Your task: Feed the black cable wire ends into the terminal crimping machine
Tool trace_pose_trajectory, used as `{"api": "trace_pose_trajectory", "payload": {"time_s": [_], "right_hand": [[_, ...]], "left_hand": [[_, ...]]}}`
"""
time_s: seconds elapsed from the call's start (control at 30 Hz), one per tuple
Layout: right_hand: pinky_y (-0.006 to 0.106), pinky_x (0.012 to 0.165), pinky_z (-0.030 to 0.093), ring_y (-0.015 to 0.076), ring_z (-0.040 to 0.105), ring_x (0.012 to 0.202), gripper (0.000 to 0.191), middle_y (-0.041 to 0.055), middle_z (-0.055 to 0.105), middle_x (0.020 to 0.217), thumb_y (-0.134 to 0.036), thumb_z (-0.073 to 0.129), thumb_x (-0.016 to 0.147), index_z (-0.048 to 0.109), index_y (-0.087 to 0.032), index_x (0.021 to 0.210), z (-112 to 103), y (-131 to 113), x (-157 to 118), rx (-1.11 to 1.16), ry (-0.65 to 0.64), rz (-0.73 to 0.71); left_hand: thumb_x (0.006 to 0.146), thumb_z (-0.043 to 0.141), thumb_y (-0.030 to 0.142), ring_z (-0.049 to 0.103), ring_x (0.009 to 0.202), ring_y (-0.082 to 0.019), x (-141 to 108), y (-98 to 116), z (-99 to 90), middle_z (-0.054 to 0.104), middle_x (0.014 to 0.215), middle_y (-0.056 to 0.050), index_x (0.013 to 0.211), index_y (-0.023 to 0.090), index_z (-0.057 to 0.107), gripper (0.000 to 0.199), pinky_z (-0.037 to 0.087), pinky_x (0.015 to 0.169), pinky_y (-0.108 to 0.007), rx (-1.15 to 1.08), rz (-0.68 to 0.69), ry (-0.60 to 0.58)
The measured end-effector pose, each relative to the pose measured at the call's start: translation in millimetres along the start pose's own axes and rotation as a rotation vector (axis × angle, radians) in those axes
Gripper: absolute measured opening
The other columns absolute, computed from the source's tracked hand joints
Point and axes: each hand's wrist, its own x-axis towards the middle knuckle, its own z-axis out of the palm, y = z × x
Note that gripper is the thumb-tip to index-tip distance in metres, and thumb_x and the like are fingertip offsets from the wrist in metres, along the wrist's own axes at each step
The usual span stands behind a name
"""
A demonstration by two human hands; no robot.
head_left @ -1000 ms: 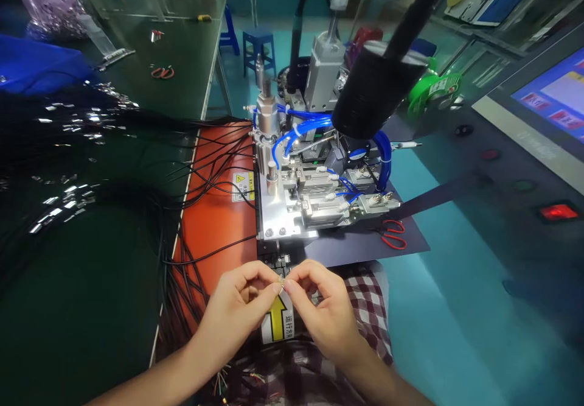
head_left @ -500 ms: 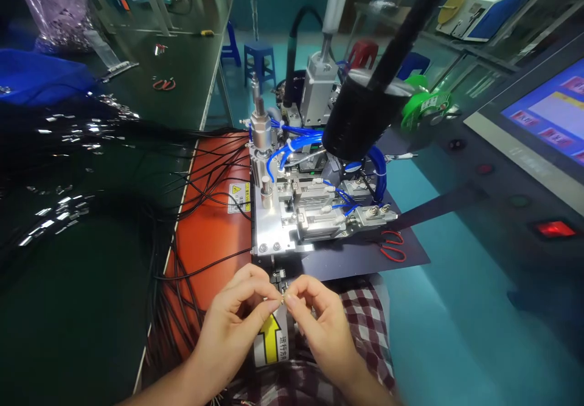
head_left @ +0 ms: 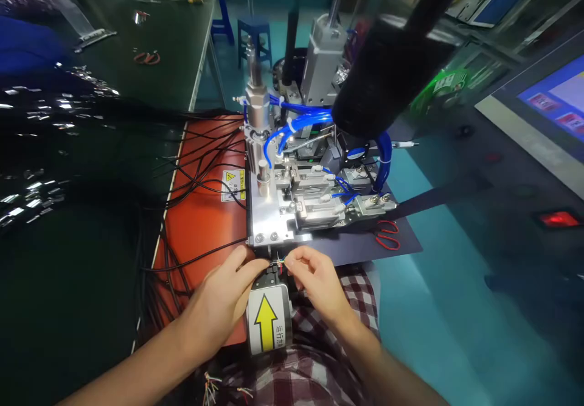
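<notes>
At the front edge of the machine (head_left: 274,208), my left hand (head_left: 219,296) pinches the end of a thin cable between thumb and fingers. Opposite it, my right hand (head_left: 317,281) has its thumb and forefinger closed on fine coloured wires (head_left: 280,263), which spread in the small gap between my hands. Red and green strands show there. Right under the fingertips is a small black fixture (head_left: 267,278). Below that comes a white label with a yellow arrow (head_left: 265,324) on the track. My fingers hide part of the cable end.
Black cables (head_left: 157,272) drape over the orange surface (head_left: 205,223) to the left. Red-handled scissors (head_left: 387,235) lie on the dark plate at right. A black cylinder (head_left: 378,83) hangs above the machine, and a control screen (head_left: 556,98) stands at right. Stripped wire ends (head_left: 212,388) lie near my lap.
Both hands have moved forward and slightly apart, from over the arrow label to the black fixture. The label is uncovered and coloured wires show between my fingertips. The view has shifted.
</notes>
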Motion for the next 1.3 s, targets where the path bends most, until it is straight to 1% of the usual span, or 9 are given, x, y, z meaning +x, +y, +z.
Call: {"api": "trace_pose_trajectory", "payload": {"time_s": [0.1, 0.27, 0.37, 0.47, 0.63, 0.83, 1.0, 1.13, 1.3], "right_hand": [[0.022, 0.046, 0.031, 0.0078, 0.04, 0.046, 0.021, -0.0038, 0.05, 0.057, -0.033, 0.063, 0.075, 0.054, -0.016, 0.068, -1.5, 1.0, 0.6, -0.005, -0.01, 0.009], [0.022, 0.045, 0.032, 0.0081, 0.041, 0.045, 0.022, -0.0031, 0.052, 0.058, -0.034, 0.063, 0.075, 0.054, -0.016, 0.068, -3.3, 2.1, 2.8, -0.012, -0.022, 0.028], [0.022, 0.045, 0.033, 0.0081, 0.041, 0.045, 0.022, -0.0039, 0.051, 0.057, -0.035, 0.063, 0.075, 0.054, -0.016, 0.067, -3.1, 1.6, 2.5, -0.003, -0.023, 0.038], [0.022, 0.045, 0.032, 0.008, 0.041, 0.045, 0.022, -0.0047, 0.049, 0.055, -0.035, 0.064, 0.074, 0.054, -0.017, 0.066, -2.3, 1.2, 1.4, 0.01, -0.024, 0.04], [0.022, 0.045, 0.032, 0.0076, 0.042, 0.045, 0.021, -0.004, 0.051, 0.057, -0.034, 0.064, 0.074, 0.055, -0.016, 0.066, -1.4, 0.9, 0.6, 0.031, -0.031, 0.034], [0.023, 0.047, 0.033, 0.0078, 0.042, 0.046, 0.022, -0.0041, 0.05, 0.058, -0.034, 0.064, 0.074, 0.055, -0.016, 0.064, -1.9, -2.2, 0.0, 0.061, -0.051, 0.06], [0.023, 0.047, 0.033, 0.0085, 0.042, 0.046, 0.022, -0.0045, 0.049, 0.057, -0.034, 0.064, 0.074, 0.054, -0.017, 0.065, -2.3, -0.7, 0.4, 0.053, -0.057, 0.057], [0.023, 0.047, 0.033, 0.0094, 0.042, 0.047, 0.018, -0.0047, 0.048, 0.057, -0.033, 0.06, 0.079, 0.054, -0.018, 0.07, -0.5, 5.3, -1.5, -0.033, -0.018, -0.006], [0.024, 0.051, 0.035, 0.0112, 0.043, 0.057, 0.016, -0.0018, 0.05, 0.066, -0.029, 0.054, 0.086, 0.054, -0.019, 0.073, 0.8, 12.1, -5.0, -0.207, 0.031, -0.174]], "left_hand": [[0.089, 0.038, 0.008, 0.06, 0.068, -0.014, -2.4, -4.2, 1.3, 0.05, 0.082, -0.004, 0.11, 0.015, 0.062, 0.032, 0.05, 0.059, -0.023, 0.035, 0.043, 0.0], [0.087, 0.039, 0.005, 0.061, 0.069, -0.015, -1.6, -6.6, 1.7, 0.052, 0.085, -0.006, 0.114, 0.015, 0.062, 0.037, 0.052, 0.059, -0.024, 0.043, 0.093, -0.02], [0.086, 0.039, 0.003, 0.061, 0.068, -0.015, -2.2, -6.7, 2.0, 0.052, 0.086, -0.007, 0.116, 0.015, 0.061, 0.039, 0.052, 0.058, -0.025, 0.073, 0.108, -0.012], [0.085, 0.04, 0.004, 0.061, 0.068, -0.016, -3.0, -5.6, 2.3, 0.053, 0.085, -0.006, 0.114, 0.016, 0.062, 0.039, 0.052, 0.058, -0.025, 0.109, 0.119, 0.012], [0.086, 0.041, 0.007, 0.06, 0.068, -0.017, -2.1, -3.3, 1.7, 0.053, 0.086, -0.006, 0.116, 0.018, 0.061, 0.037, 0.052, 0.058, -0.027, 0.162, 0.145, 0.03], [0.085, 0.041, 0.005, 0.058, 0.068, -0.017, -0.9, -2.3, 1.1, 0.052, 0.084, -0.007, 0.114, 0.015, 0.062, 0.037, 0.051, 0.056, -0.026, 0.18, 0.183, 0.051], [0.085, 0.041, 0.005, 0.057, 0.067, -0.018, -0.2, -2.3, 1.0, 0.051, 0.083, -0.007, 0.114, 0.014, 0.062, 0.037, 0.051, 0.056, -0.027, 0.179, 0.179, 0.043], [0.086, 0.041, 0.006, 0.058, 0.068, -0.019, -1.3, -2.8, 1.4, 0.052, 0.086, -0.009, 0.115, 0.014, 0.062, 0.037, 0.052, 0.056, -0.03, 0.198, 0.18, 0.044], [0.085, 0.041, 0.006, 0.058, 0.069, -0.019, -2.4, -3.5, 2.6, 0.053, 0.088, -0.009, 0.116, 0.016, 0.06, 0.038, 0.053, 0.057, -0.03, 0.226, 0.173, 0.027]]}}
